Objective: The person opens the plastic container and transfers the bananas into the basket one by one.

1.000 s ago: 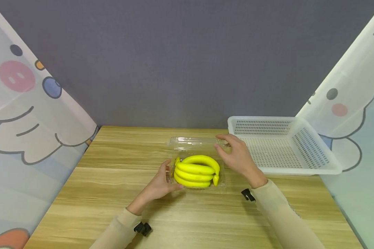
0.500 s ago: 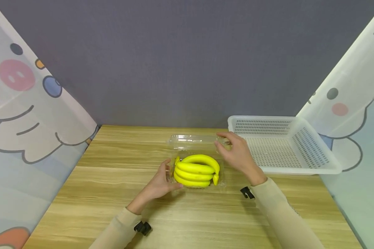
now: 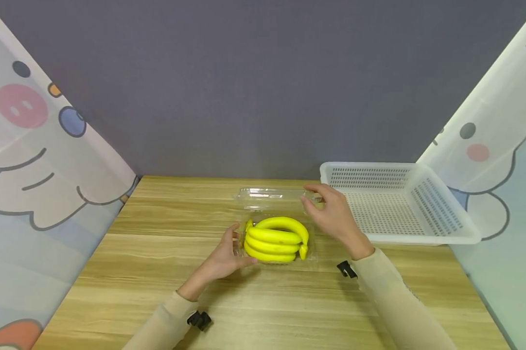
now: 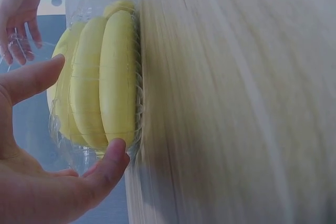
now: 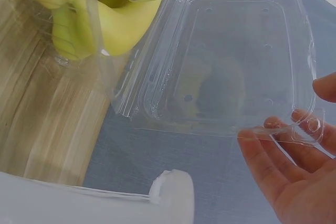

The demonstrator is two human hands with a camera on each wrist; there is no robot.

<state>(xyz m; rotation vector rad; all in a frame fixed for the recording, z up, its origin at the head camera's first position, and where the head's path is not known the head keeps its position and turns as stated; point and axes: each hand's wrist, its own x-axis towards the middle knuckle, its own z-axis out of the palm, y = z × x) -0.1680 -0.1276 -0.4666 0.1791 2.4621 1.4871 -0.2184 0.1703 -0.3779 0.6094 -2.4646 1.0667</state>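
Note:
A clear plastic clamshell container (image 3: 313, 243) sits on the wooden table with a bunch of yellow bananas (image 3: 273, 240) inside. Its transparent lid (image 3: 267, 195) stands raised at the back, hinged on the far side. My left hand (image 3: 221, 257) grips the container's left end, thumb at the front corner and fingers round the side; the left wrist view shows the fingertips against the plastic beside the bananas (image 4: 116, 72). At the lid's right corner my right hand (image 3: 333, 214) holds the edge between thumb and fingers, near a small tab (image 5: 312, 124) in the right wrist view.
To the right, a white perforated plastic basket (image 3: 429, 239) stands near the back of the table (image 3: 166, 218), close beside my right hand. A grey panel (image 3: 263, 87) rises behind the table, and cartoon-printed sheets (image 3: 31, 160) flank both sides.
The lid's free edge has moved slightly up and back, with my right hand following it. My left hand, the container and the bananas stay in place.

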